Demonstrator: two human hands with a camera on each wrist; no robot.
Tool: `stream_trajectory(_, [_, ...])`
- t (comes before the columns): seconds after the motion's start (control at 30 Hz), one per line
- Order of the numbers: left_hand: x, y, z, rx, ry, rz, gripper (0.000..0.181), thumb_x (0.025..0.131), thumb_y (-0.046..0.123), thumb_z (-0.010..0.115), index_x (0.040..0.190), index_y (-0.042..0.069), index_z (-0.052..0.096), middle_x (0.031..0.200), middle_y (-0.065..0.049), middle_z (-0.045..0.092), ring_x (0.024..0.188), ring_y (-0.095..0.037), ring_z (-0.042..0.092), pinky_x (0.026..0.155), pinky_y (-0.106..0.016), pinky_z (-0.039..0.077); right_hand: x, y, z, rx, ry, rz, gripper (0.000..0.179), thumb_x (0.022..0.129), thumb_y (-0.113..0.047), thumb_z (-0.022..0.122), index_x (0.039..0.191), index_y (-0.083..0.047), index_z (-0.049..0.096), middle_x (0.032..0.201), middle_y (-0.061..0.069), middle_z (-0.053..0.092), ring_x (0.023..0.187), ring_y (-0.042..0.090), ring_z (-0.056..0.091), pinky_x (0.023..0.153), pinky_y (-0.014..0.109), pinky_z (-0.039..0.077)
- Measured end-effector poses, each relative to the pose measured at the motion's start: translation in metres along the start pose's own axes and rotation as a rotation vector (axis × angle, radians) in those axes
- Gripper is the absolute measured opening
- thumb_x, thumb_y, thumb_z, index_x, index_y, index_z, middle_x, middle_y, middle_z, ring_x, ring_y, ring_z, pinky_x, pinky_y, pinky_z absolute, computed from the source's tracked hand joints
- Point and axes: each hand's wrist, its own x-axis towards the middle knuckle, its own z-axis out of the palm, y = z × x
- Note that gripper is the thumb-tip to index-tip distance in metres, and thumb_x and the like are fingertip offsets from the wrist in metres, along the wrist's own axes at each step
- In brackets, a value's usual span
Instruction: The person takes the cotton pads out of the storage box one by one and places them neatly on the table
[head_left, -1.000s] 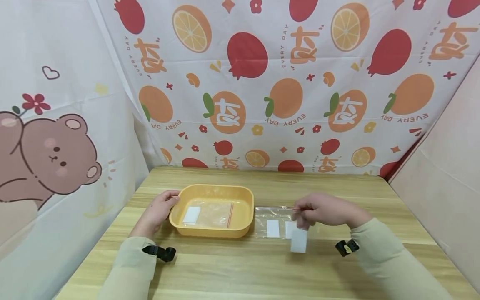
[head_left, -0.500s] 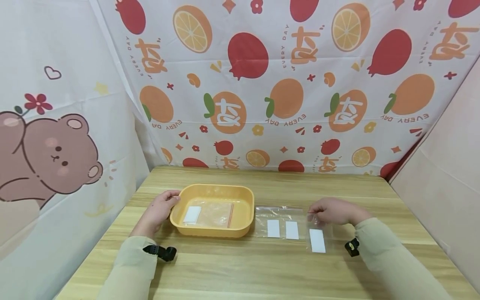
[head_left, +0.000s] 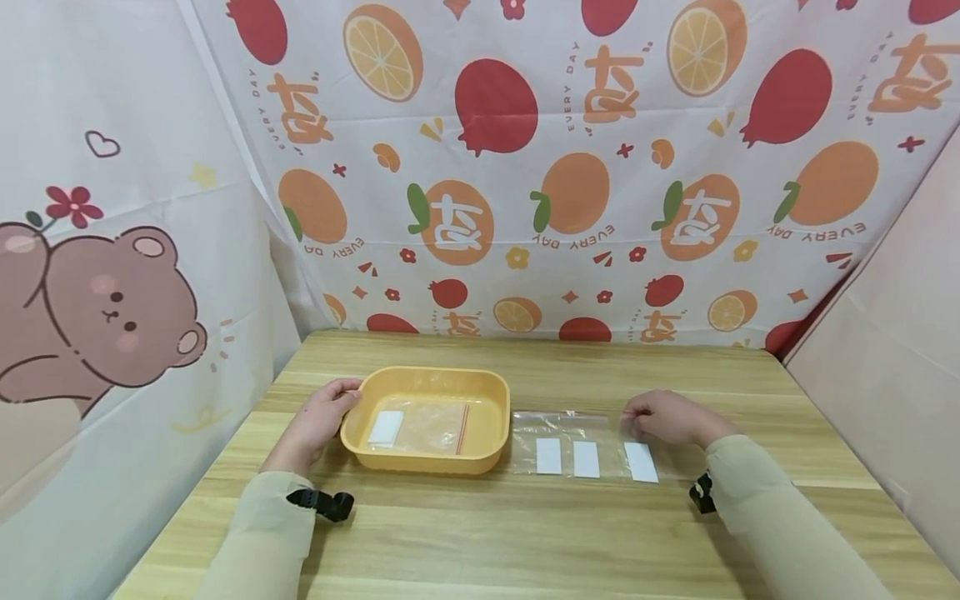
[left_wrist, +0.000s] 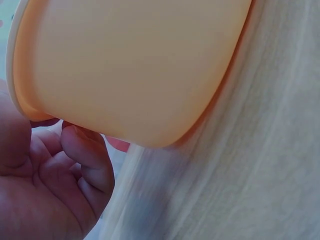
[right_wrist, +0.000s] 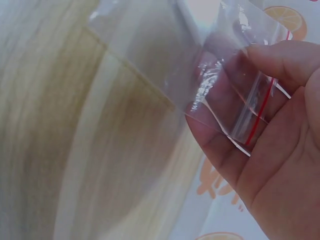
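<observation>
At the left end of the yellow plastic tray, my left hand grips the rim. The left wrist view has the thumb and curled fingers at the rim and side wall. Right of the tray, my right hand pinches a clear zip-lock bag near its red seal line, thumb on one face and fingers behind. A white card shows inside this bag, low over the table. Beside it lie two similar clear bags, with a white card and another white card.
Inside the tray is a clear bag with a red seal line and a white card. The wood-grain table ends at a fruit-print cloth behind and a bear-print cloth at left.
My right hand has carried its bag rightward from over the two bags, then lowered it beside them, its card now level with theirs. My left hand has stayed on the tray.
</observation>
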Motion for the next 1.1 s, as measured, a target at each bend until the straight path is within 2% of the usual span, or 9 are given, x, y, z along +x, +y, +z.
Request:
stream_trajectory(0.37, [0.000, -0.001, 0.000, 0.002, 0.005, 0.012, 0.045, 0.111, 0.025, 0.041, 0.148, -0.001, 0.043, 0.142, -0.025, 0.048, 0.108, -0.023, 0.059, 0.080, -0.029, 0.054, 0.006, 0.006, 0.003, -0.041, 0.055, 0.025, 0.020, 0.098, 0.000, 0.056, 0.096, -0.013, 0.070, 0.086, -0.003, 0.066, 0.082, 0.015, 0.057, 0.079, 0.038, 0.048])
stream_trajectory(0.67, [0.000, 0.001, 0.001, -0.002, 0.000, 0.021, 0.045, 0.110, 0.024, 0.042, 0.147, -0.002, 0.043, 0.142, -0.026, 0.049, 0.110, -0.023, 0.058, 0.080, -0.027, 0.054, 0.011, 0.006, 0.008, -0.068, 0.079, 0.026, 0.019, 0.097, -0.001, 0.057, 0.097, -0.015, 0.070, 0.085, -0.004, 0.064, 0.081, 0.016, 0.056, 0.078, 0.039, 0.048])
stream_trajectory(0.8, [0.000, 0.000, 0.001, -0.005, -0.004, 0.030, 0.046, 0.111, 0.024, 0.042, 0.147, -0.004, 0.042, 0.142, -0.027, 0.048, 0.112, -0.025, 0.058, 0.080, -0.027, 0.054, 0.014, 0.007, 0.010, -0.074, 0.103, 0.051, 0.018, 0.098, -0.003, 0.058, 0.105, -0.015, 0.071, 0.089, -0.003, 0.064, 0.084, 0.016, 0.056, 0.080, 0.040, 0.049])
stream_trajectory(0.97, [-0.001, -0.001, 0.001, -0.020, -0.008, 0.042, 0.047, 0.111, 0.024, 0.042, 0.147, -0.005, 0.041, 0.141, -0.028, 0.048, 0.114, -0.028, 0.057, 0.080, -0.029, 0.054, 0.015, 0.009, 0.011, -0.078, 0.143, 0.067, 0.023, 0.100, -0.006, 0.058, 0.119, -0.012, 0.069, 0.104, -0.002, 0.067, 0.096, 0.018, 0.059, 0.089, 0.046, 0.050])
stream_trajectory(1.1, [0.000, -0.002, 0.001, -0.026, -0.003, 0.040, 0.046, 0.111, 0.024, 0.042, 0.147, -0.004, 0.042, 0.139, -0.026, 0.050, 0.111, -0.026, 0.058, 0.080, -0.029, 0.054, 0.016, 0.009, 0.011, -0.060, 0.162, 0.076, 0.027, 0.099, -0.007, 0.057, 0.124, -0.010, 0.068, 0.111, 0.000, 0.068, 0.104, 0.021, 0.061, 0.094, 0.049, 0.049])
